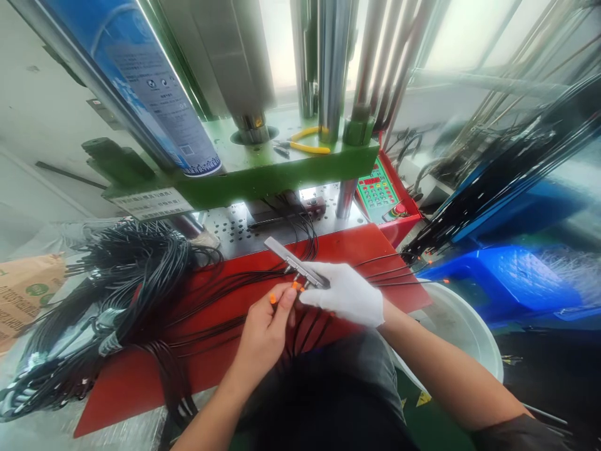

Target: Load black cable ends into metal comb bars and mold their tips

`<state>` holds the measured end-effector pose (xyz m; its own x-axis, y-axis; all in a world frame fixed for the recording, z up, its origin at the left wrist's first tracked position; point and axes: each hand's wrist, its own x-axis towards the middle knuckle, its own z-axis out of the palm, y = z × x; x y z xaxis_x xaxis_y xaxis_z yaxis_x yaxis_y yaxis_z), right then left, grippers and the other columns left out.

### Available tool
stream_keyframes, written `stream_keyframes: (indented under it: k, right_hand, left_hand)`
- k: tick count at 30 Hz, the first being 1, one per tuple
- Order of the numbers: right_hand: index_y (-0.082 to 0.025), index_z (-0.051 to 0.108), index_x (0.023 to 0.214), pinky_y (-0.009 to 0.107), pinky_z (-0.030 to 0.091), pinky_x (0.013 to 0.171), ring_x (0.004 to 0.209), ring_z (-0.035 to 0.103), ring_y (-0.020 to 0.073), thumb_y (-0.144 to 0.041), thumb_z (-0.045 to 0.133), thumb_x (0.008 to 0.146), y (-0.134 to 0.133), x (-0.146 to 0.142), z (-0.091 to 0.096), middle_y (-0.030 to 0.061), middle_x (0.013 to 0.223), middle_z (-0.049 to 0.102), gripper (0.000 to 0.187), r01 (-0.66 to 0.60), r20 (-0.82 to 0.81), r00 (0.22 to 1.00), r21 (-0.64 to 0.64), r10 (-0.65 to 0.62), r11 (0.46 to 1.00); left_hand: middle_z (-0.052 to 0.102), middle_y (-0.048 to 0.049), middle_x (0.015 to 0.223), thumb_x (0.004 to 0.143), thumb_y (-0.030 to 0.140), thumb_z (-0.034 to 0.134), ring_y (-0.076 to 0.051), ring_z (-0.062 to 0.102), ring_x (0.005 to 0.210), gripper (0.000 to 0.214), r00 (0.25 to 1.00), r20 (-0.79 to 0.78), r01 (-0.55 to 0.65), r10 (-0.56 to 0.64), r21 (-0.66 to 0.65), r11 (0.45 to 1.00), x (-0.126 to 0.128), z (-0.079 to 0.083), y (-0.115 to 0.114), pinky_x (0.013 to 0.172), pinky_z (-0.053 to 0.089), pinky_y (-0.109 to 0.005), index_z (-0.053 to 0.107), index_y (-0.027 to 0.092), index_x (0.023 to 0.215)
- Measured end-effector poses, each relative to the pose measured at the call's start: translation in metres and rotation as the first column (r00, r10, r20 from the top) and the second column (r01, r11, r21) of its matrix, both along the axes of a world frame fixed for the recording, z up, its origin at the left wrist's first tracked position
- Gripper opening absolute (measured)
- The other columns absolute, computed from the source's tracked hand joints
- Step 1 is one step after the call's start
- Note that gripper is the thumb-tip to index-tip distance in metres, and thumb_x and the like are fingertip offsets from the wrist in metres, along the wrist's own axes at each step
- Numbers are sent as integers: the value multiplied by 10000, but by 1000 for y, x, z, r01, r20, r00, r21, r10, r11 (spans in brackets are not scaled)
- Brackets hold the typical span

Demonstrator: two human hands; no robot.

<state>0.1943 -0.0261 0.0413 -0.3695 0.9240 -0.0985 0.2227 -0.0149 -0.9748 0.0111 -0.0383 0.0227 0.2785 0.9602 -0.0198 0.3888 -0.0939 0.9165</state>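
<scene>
My right hand (350,293), in a white glove, is closed around one end of a narrow grey metal bar (293,258) with short pegs along its lower side. My bare left hand (268,322) pinches a black cable with an orange tip (295,285) against the bar's underside. Another orange tip (273,299) shows by my left fingers. Several black cables (307,332) hang below both hands toward my lap. Whether the pinched cable is seated in the bar cannot be seen, as my fingers cover the joint.
Behind the red work board (357,247) stands a green press (282,178) with yellow-handled pliers (310,143) and a blue spray can (159,94). Bundled black cables (141,282) lie left. A control panel (379,191), white tub (462,326) and blue bin (511,282) are right.
</scene>
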Motion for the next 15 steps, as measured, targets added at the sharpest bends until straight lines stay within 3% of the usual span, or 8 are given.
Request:
stream_keyframes:
  k: [3, 8, 15]
  right_hand:
    - [-195, 574, 1189, 190, 343, 428, 460, 410, 70, -325, 593, 821, 1, 6, 0, -55, 610, 461, 391, 0, -36, 999, -123, -5, 992]
    - [-199, 625, 1102, 198, 361, 494, 522, 431, 72, -269, 622, 798, 0, 4, 2, -53, 656, 504, 312, 4, -24, 1000, -14, -5, 1000]
    - [-210, 593, 1194, 222, 441, 692, 738, 526, 116, -268, 641, 792, 1, 0, 1, -27, 874, 614, 408, -29, -98, 995, 40, 33, 999]
  left_hand:
    - [538, 13, 720, 950, 383, 432, -128, 521, 609, 277, 991, 132, -8, 18, -79, 997, -6, 0, 3, 634, 422, -262, 612, 182, 1013]
    - [602, -10, 795, 872, 322, 599, -129, 545, 688, 175, 995, 85, -59, 56, 23, 998, -12, -2, 5, 660, 436, -236, 685, 178, 920]
    - [606, -4, 793, 855, 285, 630, -128, 555, 709, 133, 996, 71, -59, 53, 83, 995, -12, -5, 6, 649, 443, -225, 715, 199, 910]
